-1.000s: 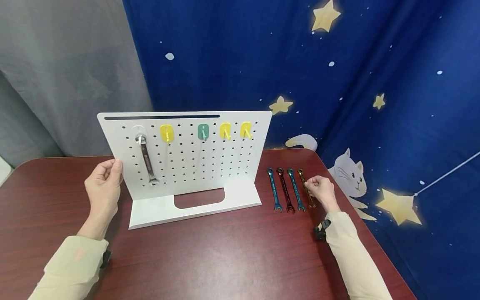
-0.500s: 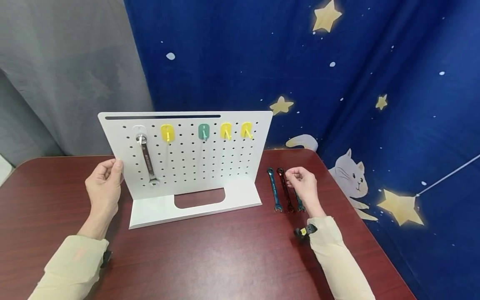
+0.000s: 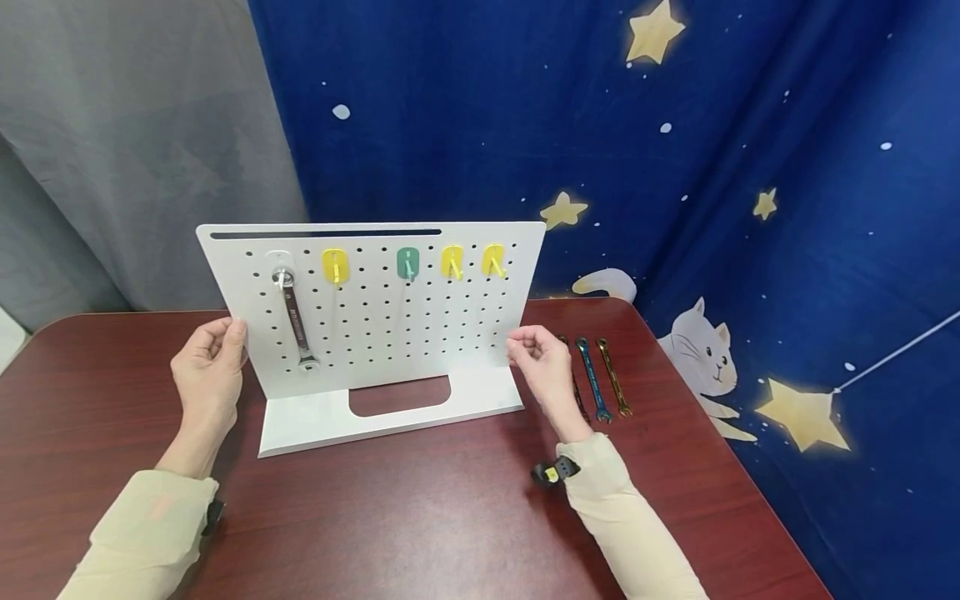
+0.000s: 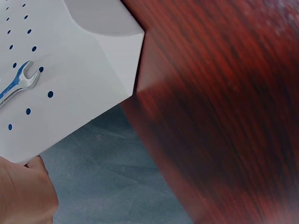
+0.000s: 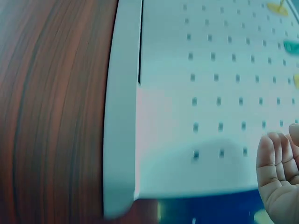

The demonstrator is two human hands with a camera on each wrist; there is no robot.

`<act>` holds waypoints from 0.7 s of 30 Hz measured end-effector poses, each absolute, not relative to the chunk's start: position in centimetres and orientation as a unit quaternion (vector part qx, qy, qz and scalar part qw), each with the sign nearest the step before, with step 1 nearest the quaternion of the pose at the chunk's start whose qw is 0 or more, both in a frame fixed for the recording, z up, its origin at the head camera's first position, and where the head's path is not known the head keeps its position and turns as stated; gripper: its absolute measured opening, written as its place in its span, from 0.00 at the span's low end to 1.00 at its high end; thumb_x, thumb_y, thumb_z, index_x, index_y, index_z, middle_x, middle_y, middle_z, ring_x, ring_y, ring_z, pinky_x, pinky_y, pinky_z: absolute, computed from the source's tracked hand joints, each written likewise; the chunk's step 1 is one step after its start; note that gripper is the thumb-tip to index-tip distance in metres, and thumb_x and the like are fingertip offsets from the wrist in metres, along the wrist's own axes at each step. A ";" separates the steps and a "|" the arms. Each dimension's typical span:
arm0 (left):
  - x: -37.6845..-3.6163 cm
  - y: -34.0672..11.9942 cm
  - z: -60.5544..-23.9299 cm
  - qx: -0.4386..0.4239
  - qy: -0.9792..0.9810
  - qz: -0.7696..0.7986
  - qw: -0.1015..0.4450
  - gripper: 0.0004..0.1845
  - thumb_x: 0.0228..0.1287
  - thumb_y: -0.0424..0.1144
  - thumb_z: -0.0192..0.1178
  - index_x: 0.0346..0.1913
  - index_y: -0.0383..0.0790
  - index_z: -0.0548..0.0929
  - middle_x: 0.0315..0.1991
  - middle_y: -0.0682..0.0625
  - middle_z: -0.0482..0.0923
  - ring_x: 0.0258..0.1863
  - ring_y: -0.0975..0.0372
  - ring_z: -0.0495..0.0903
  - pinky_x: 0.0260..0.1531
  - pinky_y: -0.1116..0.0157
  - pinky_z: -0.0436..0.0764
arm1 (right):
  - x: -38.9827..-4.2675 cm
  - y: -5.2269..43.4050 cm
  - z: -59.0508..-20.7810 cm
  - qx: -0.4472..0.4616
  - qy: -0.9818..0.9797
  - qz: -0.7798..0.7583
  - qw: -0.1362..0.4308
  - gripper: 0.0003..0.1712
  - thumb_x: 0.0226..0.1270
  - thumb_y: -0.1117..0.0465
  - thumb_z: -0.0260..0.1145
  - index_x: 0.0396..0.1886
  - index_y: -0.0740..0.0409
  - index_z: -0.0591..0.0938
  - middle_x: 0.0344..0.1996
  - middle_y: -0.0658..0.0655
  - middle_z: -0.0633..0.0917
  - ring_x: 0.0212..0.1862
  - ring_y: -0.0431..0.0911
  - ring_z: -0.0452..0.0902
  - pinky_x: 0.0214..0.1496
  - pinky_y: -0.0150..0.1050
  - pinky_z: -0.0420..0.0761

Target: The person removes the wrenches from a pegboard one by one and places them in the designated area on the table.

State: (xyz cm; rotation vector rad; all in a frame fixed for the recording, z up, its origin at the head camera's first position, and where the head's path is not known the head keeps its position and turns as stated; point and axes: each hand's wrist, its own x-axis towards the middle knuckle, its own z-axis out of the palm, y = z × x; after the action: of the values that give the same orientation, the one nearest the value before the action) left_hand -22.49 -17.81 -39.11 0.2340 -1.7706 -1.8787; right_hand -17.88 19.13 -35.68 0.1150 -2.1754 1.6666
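A white pegboard stand (image 3: pixel 390 333) is upright on the dark red table (image 3: pixel 450 517). On its leftmost hook hangs a silver wrench (image 3: pixel 294 318). My left hand (image 3: pixel 212 357) grips the board's left edge, thumb on the front face; the left wrist view shows that hand (image 4: pixel 23 196) under the board's edge (image 4: pixel 84 84). My right hand (image 3: pixel 536 353) hovers at the board's right edge with loosely curled fingers, and nothing shows in it. Its fingertips (image 5: pixel 275 168) lie close to the perforated face (image 5: pixel 210 93). A blue wrench (image 3: pixel 590 379) and a gold wrench (image 3: pixel 613 377) lie to its right.
Three yellow hooks (image 3: pixel 334 266) and a green hook (image 3: pixel 407 262) sit bare along the board's top row. A dark red wrench (image 3: pixel 578 405) is partly hidden behind my right hand. A starry blue curtain (image 3: pixel 675 167) hangs behind and to the right, a grey one on the left.
My right hand moved left from the gold wrench, across the row of wrenches, to the pegboard's right edge. The left hand and the board stayed still.
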 end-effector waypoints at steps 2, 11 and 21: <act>-22.5 -17.8 -39.2 0.086 -0.656 -0.699 0.272 0.05 0.61 0.41 0.63 0.35 0.44 0.81 0.22 0.59 0.77 0.23 0.73 0.73 0.27 0.83 0.75 | -17.9 18.0 -35.6 0.056 -0.775 0.597 0.199 0.07 0.60 0.75 0.63 0.37 0.77 0.78 0.30 0.73 0.82 0.26 0.37 0.79 0.33 0.29 0.81; -22.4 -17.8 -39.0 0.087 -0.665 -0.691 0.271 0.03 0.62 0.41 0.62 0.34 0.46 0.81 0.23 0.58 0.77 0.23 0.72 0.73 0.27 0.82 0.75 | -17.6 13.7 -35.1 0.106 -0.769 0.601 0.191 0.09 0.58 0.76 0.64 0.38 0.77 0.79 0.30 0.73 0.83 0.29 0.43 0.80 0.34 0.23 0.78; -22.4 -17.8 -39.0 0.085 -0.656 -0.700 0.268 0.04 0.63 0.40 0.62 0.35 0.43 0.81 0.22 0.58 0.77 0.23 0.71 0.72 0.27 0.82 0.75 | -17.6 10.0 -34.7 0.143 -0.761 0.611 0.162 0.10 0.60 0.74 0.64 0.40 0.76 0.79 0.35 0.71 0.83 0.37 0.58 0.81 0.40 0.27 0.80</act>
State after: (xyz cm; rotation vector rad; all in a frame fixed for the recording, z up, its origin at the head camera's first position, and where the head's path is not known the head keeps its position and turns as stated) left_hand -22.41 -17.83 -38.97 0.2287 -1.7692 -1.8887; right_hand -17.65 10.03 -34.67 0.4082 -2.1725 1.7439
